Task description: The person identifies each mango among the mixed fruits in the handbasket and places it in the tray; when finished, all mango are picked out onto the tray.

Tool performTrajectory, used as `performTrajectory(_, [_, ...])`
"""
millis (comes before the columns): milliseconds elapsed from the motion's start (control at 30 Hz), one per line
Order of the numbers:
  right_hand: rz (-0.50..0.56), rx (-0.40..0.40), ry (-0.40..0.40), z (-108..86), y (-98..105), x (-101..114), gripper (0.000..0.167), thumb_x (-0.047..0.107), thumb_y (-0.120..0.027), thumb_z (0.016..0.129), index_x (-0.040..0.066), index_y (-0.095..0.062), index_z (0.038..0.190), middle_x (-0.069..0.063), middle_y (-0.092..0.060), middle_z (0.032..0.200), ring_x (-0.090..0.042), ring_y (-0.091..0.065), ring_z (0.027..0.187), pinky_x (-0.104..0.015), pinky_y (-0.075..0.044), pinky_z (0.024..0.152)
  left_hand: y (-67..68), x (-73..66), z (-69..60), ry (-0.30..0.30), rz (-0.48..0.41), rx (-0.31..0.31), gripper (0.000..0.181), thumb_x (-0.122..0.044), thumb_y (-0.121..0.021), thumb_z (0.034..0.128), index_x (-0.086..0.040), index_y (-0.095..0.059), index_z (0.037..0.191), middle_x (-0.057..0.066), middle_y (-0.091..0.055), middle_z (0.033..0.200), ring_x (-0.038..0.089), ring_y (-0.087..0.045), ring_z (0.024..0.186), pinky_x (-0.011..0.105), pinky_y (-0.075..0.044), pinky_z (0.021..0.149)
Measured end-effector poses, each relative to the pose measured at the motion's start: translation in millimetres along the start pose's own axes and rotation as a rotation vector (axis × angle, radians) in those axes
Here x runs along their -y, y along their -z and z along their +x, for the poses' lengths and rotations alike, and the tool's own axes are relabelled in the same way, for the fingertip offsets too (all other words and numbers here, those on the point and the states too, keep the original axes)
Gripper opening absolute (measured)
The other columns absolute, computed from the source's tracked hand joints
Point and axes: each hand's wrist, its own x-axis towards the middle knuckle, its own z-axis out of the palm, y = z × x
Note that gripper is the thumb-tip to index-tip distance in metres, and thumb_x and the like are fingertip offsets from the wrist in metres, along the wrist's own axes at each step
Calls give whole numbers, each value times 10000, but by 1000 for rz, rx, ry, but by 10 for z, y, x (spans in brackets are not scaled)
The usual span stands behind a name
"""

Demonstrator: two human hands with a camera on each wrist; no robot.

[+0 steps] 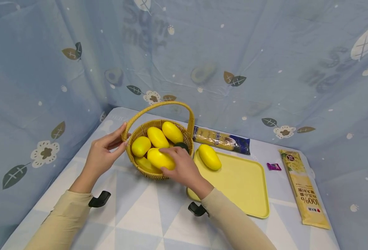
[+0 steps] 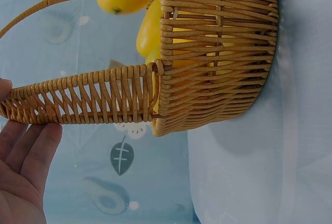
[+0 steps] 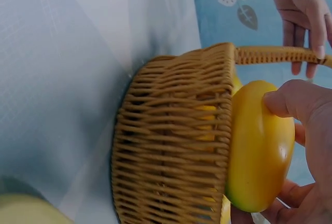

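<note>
A wicker basket (image 1: pixel 159 176) with a tall handle holds several yellow mangoes (image 1: pixel 157 137) and a dark green item (image 1: pixel 182 146). My left hand (image 1: pixel 102 152) pinches the left side of the basket handle (image 2: pixel 78 97) between thumb and fingers. With thumb and fingers round it, my right hand (image 1: pixel 184 166) grips a yellow mango (image 3: pixel 259 146) at the basket's front rim, above the other fruit. One more mango (image 1: pixel 209 157) lies on the upper left corner of a yellow tray (image 1: pixel 240 184), right of the basket.
Behind the tray lies a blue and gold pasta packet (image 1: pixel 221 139). A small purple wrapped candy (image 1: pixel 274 166) and a long yellow noodle packet (image 1: pixel 304 189) lie on the right. Patterned blue cloth hangs around the table's back and sides.
</note>
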Motion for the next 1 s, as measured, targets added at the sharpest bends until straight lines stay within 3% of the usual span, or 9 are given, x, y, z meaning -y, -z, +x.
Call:
performTrajectory(233, [68,-39,-41,-179,168,-93,564,359,-760,906,291,-575,1435,-82,-563,1341,-276,-557,1174,-439,-535,951,-5,16,-9,1,2,6,740,168,-730,834,-145,-544,1478,194,-711,1204,-53,-650,1068,145,-551,870])
performTrajectory(600, [106,-109,-178,-483,381,-355,595,336,-780,885,361,-560,1437,-58,-561,1346,-262,-545,1172,-421,-544,890,-6,13,-1,-4,4,6,742,176,-725,834,-138,-539,1480,190,-721,1183,-66,-645,1070,142,-548,870])
performTrajectory(733, [89,-151,-208,-583,474,-480,594,312,-796,871,329,-578,1424,-64,-577,1320,-263,-563,1104,-421,-543,832,-6,9,0,6,11,7,738,168,-724,839,-146,-539,1480,195,-718,1186,-71,-640,1069,139,-547,870])
performTrajectory(1000, [64,-177,-302,-762,674,-732,610,319,-799,873,273,-569,1436,-127,-569,1314,-308,-572,1068,-471,-556,848,-11,10,-3,5,7,7,734,154,-732,844,-157,-538,1480,162,-726,1179,-70,-646,1061,128,-538,868])
